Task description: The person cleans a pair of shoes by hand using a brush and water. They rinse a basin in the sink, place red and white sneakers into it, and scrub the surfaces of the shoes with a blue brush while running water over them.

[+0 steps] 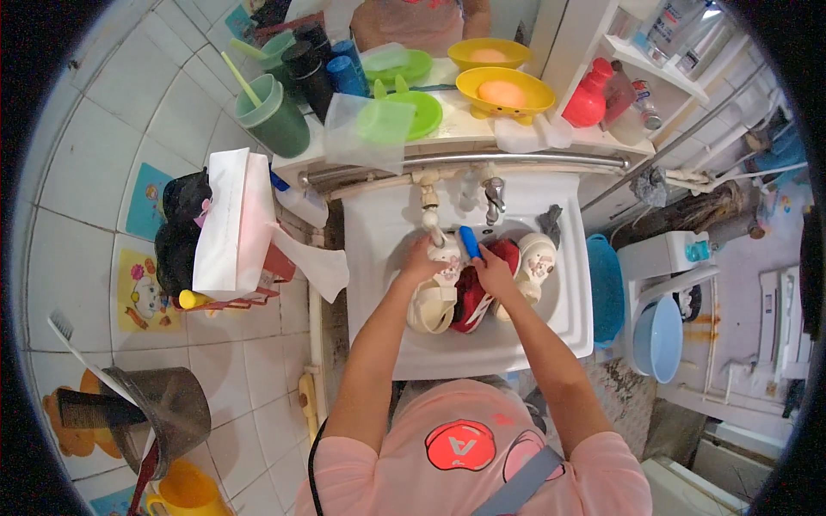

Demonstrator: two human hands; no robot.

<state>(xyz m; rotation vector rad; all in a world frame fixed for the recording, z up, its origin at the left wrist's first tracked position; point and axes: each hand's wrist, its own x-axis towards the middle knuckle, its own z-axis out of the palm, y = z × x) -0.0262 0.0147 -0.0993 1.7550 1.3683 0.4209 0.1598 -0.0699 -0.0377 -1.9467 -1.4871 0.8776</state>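
A cream clog (433, 311) with small charms lies at the left of the white sink (366, 344). My left hand (420, 261) grips its far end, under the spout. In my right hand (494, 273) is a blue brush-like tool (469, 242), its blue end against the clog's side; its working side is hidden. Red shoes (469, 301) with white trim sit in the middle of the basin, partly under my right hand. The other cream clog (537, 260), also with charms, leans at the basin's right side.
A metal tap (494, 202) and a pale spout (429, 206) rise at the sink's back. A grey rag (548, 225) lies on its right corner. A shelf behind holds a green cup (275, 120) and yellow soap dish (503, 90). Tissues (231, 232) hang left; a blue basin (606, 288) stands right.
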